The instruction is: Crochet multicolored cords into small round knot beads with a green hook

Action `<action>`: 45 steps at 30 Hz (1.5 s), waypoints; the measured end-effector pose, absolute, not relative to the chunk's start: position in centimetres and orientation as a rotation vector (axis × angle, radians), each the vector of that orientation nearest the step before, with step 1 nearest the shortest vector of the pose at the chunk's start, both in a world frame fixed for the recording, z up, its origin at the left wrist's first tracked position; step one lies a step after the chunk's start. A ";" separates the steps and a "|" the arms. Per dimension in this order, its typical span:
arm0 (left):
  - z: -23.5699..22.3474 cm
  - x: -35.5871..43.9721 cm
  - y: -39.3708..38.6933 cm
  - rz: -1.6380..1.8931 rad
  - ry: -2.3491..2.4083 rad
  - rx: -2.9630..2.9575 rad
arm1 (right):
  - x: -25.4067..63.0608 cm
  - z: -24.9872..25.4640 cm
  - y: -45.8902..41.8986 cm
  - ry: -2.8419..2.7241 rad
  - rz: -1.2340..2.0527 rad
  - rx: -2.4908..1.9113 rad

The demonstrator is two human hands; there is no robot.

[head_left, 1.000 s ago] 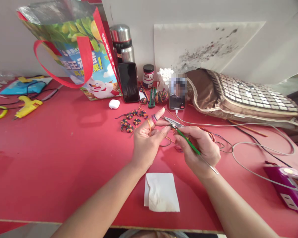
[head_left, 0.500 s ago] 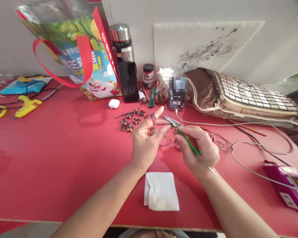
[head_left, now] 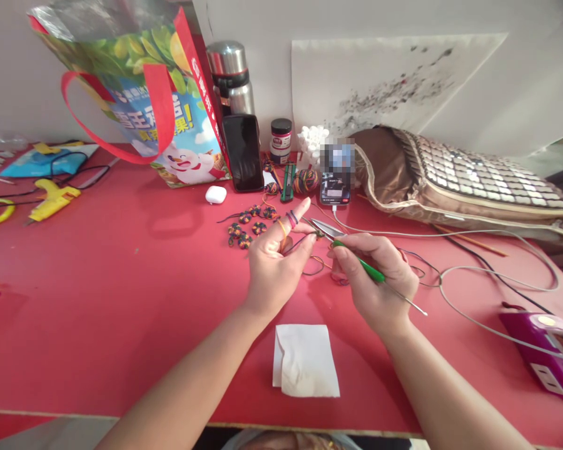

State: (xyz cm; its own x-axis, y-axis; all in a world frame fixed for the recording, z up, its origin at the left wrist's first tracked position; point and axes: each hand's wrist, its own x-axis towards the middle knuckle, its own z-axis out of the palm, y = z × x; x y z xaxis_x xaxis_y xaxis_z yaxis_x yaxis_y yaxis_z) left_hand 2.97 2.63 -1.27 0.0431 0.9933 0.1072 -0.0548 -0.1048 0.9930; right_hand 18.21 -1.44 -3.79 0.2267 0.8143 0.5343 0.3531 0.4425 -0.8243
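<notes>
My left hand (head_left: 278, 272) is at the centre, its thumb pinching a small dark piece of crochet (head_left: 319, 234). Multicoloured yarn (head_left: 291, 219) is wound round its raised index finger. Just to the right, my right hand (head_left: 387, 281) grips a crochet hook (head_left: 372, 272) by its green handle, with a thin metal end sticking out behind the palm. The hook's front tip is too small to make out by the crochet. Behind the fingertips lie scissors (head_left: 326, 227), partly hidden. Several small crocheted rounds (head_left: 244, 240) in dark and orange yarn lie left of my left hand.
A folded white tissue (head_left: 307, 362) lies in front on the red table (head_left: 122, 325). Behind stand a yarn ball (head_left: 306, 182), a green box cutter (head_left: 288, 182), phones (head_left: 243, 153) and a shopping bag (head_left: 136, 106). A white cable (head_left: 450, 235) runs right towards a purple power strip (head_left: 544, 350).
My right hand has shifted slightly right, away from the left fingertips, and the hook lies flatter. My left hand has barely moved, still pinching the crochet.
</notes>
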 end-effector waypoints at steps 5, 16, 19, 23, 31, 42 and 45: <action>-1.1 2.9 2.8 1.279 1.090 1.267 | 18.2 -3.9 -1.3 -1.354 0.461 -1.135; -0.5 2.7 3.4 1.192 0.946 0.996 | 18.2 -4.8 -1.3 -1.519 0.282 -1.069; -0.7 2.6 3.6 1.195 0.943 0.988 | 18.5 -4.4 -1.2 -1.584 0.268 -1.034; -0.5 2.5 3.4 1.209 0.955 1.056 | 18.9 -4.0 -1.0 -1.665 0.199 -0.996; -0.5 3.4 2.4 1.262 0.934 1.021 | 18.0 -3.7 -1.0 -1.653 0.043 -1.091; -0.1 3.4 2.4 1.188 0.810 0.772 | 18.0 -4.9 -1.4 -1.430 0.358 -1.013; -0.2 3.1 2.6 1.182 0.838 0.808 | 18.0 -4.8 -1.4 -1.376 0.456 -1.012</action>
